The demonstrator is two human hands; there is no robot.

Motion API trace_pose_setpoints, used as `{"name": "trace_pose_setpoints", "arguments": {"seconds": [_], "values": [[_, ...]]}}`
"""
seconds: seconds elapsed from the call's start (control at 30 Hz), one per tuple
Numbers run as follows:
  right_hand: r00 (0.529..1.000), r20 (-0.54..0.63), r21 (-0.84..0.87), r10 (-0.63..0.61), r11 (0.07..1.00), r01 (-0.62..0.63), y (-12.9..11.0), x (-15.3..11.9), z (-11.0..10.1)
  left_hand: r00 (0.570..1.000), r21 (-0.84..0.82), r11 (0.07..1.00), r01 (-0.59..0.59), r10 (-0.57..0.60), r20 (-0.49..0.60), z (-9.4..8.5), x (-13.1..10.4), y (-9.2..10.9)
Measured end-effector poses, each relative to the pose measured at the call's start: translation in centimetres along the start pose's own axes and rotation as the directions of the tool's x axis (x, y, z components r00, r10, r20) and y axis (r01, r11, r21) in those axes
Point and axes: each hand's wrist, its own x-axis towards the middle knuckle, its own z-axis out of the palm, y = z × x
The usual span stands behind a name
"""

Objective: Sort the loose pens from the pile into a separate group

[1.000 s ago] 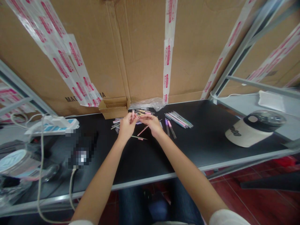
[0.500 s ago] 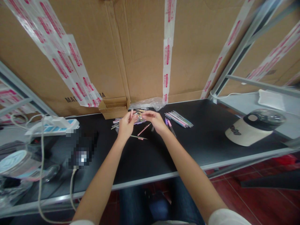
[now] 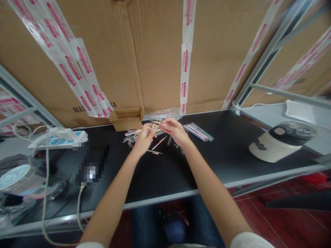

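Above the pile of pen parts (image 3: pixel 131 133), my left hand (image 3: pixel 142 140) is closed, with a slim pink pen piece (image 3: pixel 153 127) between thumb and fingers. Close beside it, my right hand (image 3: pixel 178 133) has its fingers pinched together; whatever lies in them is too small to make out. Below the hands, a pink pen part (image 3: pixel 159 143) and a thin pale rod lie loose on the black table (image 3: pixel 160 175). A bundle of pens (image 3: pixel 198 131) rests side by side to the right of my right hand.
Behind the pile stand a small open cardboard box (image 3: pixel 126 123) and a crumpled clear plastic bag (image 3: pixel 164 113). A power strip (image 3: pixel 64 138), cables and a roll (image 3: pixel 18 179) occupy the left. A cream-coloured, dark-topped container (image 3: pixel 280 141) stands right. Large cardboard (image 3: pixel 160 62) walls the back.
Both hands have shifted a little to the right. The right hand now covers the purple pens that showed beside it. The pink piece in my left hand leans more to the right.
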Motion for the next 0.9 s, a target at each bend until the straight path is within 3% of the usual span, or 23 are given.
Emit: {"name": "trace_pose_setpoints", "arguments": {"seconds": [0.1,0.27,0.5,0.9], "values": [[1.000,0.022,-0.061,0.017,0.998,-0.016,-0.1,-0.1,0.1,0.999,-0.013,1.000,-0.006,0.007,0.047,0.2,-0.2,0.2],[0.995,0.036,-0.168,-0.095,0.981,0.100,-0.6,0.0,0.0,0.990,0.033,0.999,-0.011,0.006,0.142,0.4,-0.5,1.1],[0.996,0.011,-0.084,-0.090,0.992,0.091,-0.5,0.1,-0.3,0.981,-0.004,1.000,0.022,-0.021,0.194,0.6,-0.5,1.2],[0.979,0.051,-0.242,-0.196,0.949,0.202,-1.0,-0.1,-0.6,0.909,-0.265,0.906,0.330,-0.229,0.347,0.5,-1.2,2.5]]}}
